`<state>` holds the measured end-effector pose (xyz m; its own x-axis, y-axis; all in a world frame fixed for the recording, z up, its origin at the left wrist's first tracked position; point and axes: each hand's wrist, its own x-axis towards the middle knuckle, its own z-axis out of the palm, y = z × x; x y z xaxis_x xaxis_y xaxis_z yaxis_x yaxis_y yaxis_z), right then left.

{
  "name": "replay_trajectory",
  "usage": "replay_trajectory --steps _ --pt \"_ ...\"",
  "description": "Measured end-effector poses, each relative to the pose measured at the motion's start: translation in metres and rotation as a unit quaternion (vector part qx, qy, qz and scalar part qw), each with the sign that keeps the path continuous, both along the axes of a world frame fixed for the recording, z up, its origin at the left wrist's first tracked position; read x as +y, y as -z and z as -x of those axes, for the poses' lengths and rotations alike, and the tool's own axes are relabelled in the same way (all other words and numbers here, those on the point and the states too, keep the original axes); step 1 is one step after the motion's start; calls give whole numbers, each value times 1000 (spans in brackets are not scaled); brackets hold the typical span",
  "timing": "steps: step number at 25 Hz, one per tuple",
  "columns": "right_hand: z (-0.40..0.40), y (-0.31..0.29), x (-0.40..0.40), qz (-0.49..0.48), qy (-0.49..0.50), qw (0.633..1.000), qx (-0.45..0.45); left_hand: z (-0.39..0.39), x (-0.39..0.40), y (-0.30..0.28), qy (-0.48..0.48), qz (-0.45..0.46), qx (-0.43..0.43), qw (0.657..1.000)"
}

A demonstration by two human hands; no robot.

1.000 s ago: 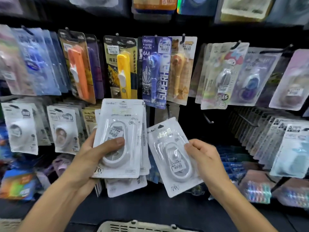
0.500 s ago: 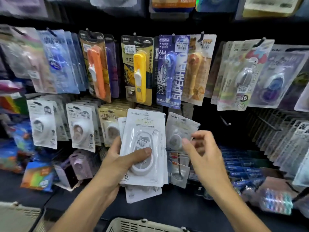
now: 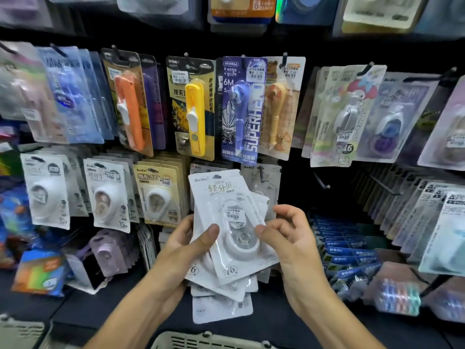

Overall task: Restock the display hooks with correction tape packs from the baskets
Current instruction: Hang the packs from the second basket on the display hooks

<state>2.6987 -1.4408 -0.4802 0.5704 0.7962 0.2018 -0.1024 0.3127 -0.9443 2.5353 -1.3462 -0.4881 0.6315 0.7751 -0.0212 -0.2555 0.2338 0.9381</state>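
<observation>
Head view, display wall of hanging blister packs. Centre of frame: a fanned stack of white correction tape packs point(image 3: 227, 248) held in front of the lower row of hooks. Top pack reads "BoBo" at its upper left corner, large characters "轻分贝" beneath, a small price sticker over the blister, and a "16" mark near its bottom edge. Card is glossy white with a clear plastic bubble over an oval white dispenser. Long axis of the top pack runs from upper left to lower right, header end up, tilted slightly counter-clockwise from upright. Packs beneath splay out toward the lower centre of frame.

Left hand point(image 3: 185, 248): grasps the stack from its left edge, thumb pressed across the front of the top pack, fingers behind. Right hand point(image 3: 289, 238): thumb and curled fingers pinch the right edge of the top pack.

Just behind the stack, upper right of it, one matching pack hangs on a black hook point(image 3: 261, 172).

Upper row, centre: purple pack point(image 3: 242, 109) printed "6M", "SUPERHERO", with a blue pen-shaped dispenser. Left of it, yellow slider pack point(image 3: 192, 109) on black-and-gold card; further left, orange slider pack point(image 3: 129, 104).

Lower left row: white and beige "BoBo" packs point(image 3: 108, 192), one marked "15".

Bottom centre edge: rim of a pale slotted plastic basket point(image 3: 208, 341).
</observation>
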Motion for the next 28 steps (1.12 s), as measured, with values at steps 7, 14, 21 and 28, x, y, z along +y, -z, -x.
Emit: replay_trajectory --steps 7,14,21,28 --pt "-24 -1 -15 22 69 997 -23 9 10 -1 -40 -53 -9 998" --pt "-28 -5 -26 101 -3 991 -86 11 18 -1 -92 -71 -2 993" --pt "-26 -8 -23 118 13 985 -125 13 21 -6 -153 -72 -16 985" --pt "-16 -3 -23 146 65 978 -136 13 22 -5 -157 -67 -28 985"
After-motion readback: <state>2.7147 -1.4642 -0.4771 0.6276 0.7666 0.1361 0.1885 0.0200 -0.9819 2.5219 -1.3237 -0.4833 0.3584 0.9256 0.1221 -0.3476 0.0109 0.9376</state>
